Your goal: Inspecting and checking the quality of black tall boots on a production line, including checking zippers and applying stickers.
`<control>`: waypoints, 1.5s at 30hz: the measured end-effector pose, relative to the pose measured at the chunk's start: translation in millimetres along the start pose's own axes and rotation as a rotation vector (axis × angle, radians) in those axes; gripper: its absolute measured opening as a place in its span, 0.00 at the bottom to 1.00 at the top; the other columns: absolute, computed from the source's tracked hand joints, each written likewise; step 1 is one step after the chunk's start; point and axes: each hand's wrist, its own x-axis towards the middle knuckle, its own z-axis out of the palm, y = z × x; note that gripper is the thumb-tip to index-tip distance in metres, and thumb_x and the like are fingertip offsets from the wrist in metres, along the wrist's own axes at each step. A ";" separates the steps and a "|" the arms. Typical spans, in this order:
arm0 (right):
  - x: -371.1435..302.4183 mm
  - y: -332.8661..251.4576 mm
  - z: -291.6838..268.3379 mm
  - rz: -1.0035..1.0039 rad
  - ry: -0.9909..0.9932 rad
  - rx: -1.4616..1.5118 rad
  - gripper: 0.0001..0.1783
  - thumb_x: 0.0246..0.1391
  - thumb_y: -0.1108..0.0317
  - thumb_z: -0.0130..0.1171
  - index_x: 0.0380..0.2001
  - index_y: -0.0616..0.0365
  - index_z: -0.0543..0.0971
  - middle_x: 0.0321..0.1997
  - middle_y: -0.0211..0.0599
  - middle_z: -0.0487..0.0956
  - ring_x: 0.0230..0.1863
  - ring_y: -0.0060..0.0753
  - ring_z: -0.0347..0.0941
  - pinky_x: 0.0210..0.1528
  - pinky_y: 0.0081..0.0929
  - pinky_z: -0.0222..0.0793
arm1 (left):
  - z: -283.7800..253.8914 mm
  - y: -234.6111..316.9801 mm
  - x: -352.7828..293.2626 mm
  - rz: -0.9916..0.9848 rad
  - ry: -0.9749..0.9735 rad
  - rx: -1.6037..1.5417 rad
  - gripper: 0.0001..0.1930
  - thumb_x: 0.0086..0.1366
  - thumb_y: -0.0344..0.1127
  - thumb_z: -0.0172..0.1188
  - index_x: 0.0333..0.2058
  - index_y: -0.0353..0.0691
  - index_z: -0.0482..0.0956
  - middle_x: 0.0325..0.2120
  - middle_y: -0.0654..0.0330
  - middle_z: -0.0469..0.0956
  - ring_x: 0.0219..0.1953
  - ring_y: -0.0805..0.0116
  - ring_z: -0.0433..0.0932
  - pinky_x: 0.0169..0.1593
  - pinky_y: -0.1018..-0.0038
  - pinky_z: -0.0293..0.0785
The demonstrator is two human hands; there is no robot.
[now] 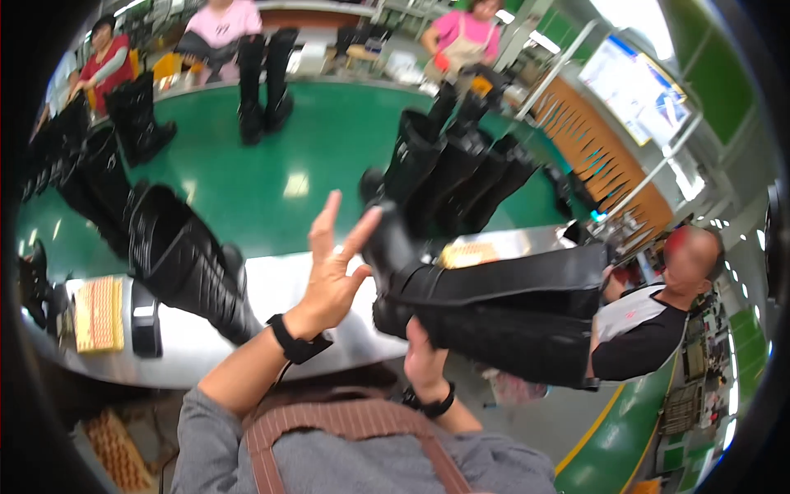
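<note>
A tall black boot (pixel 494 305) lies sideways in front of me, its foot toward the left and its shaft toward the right. My right hand (pixel 421 356) grips it from below near the heel. My left hand (pixel 333 267) is raised with fingers spread, its fingertips touching the boot's foot end. Both wrists wear black bands.
Several black boots (pixel 461 165) stand on the green conveyor (pixel 271 181), another boot (pixel 185 255) on the pale bench (pixel 271 288). A yellow perforated pad (pixel 99 313) lies at left. One person (pixel 658 305) sits to my right; other people work at the far side.
</note>
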 end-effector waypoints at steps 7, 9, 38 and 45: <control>3.7 -3.6 3.6 0.169 0.061 0.142 0.21 0.57 0.74 0.55 0.54 0.64 0.70 0.55 0.35 0.72 0.54 0.28 0.68 0.59 0.28 0.62 | -2.4 -22.6 27.5 0.053 -0.096 0.182 0.31 0.66 0.65 0.39 0.61 0.59 0.66 0.67 0.46 0.44 0.66 0.43 0.47 0.67 0.52 0.40; 8.3 -4.9 5.3 0.234 0.117 0.216 0.22 0.57 0.76 0.54 0.56 0.63 0.69 0.56 0.33 0.71 0.55 0.27 0.67 0.59 0.26 0.61 | 0.9 -13.4 18.4 0.147 -0.123 0.296 0.30 0.65 0.65 0.40 0.61 0.60 0.66 0.67 0.47 0.44 0.66 0.43 0.47 0.67 0.51 0.39; 4.1 34.8 -0.5 -0.037 -0.177 -0.288 0.25 0.55 0.78 0.58 0.56 0.66 0.67 0.56 0.38 0.71 0.55 0.31 0.68 0.60 0.30 0.61 | -99.9 -22.9 -168.0 -0.089 0.506 0.469 0.27 0.47 0.31 0.70 0.38 0.39 0.59 0.35 0.59 0.57 0.36 0.65 0.60 0.41 0.71 0.61; 19.0 47.5 1.1 0.533 -0.231 -0.764 0.26 0.44 0.54 0.70 0.41 0.63 0.79 0.38 0.41 0.83 0.39 0.34 0.80 0.44 0.28 0.71 | -106.8 -53.4 -155.3 -0.703 0.432 0.205 0.37 0.45 0.34 0.74 0.53 0.35 0.65 0.46 0.50 0.75 0.46 0.62 0.75 0.51 0.70 0.70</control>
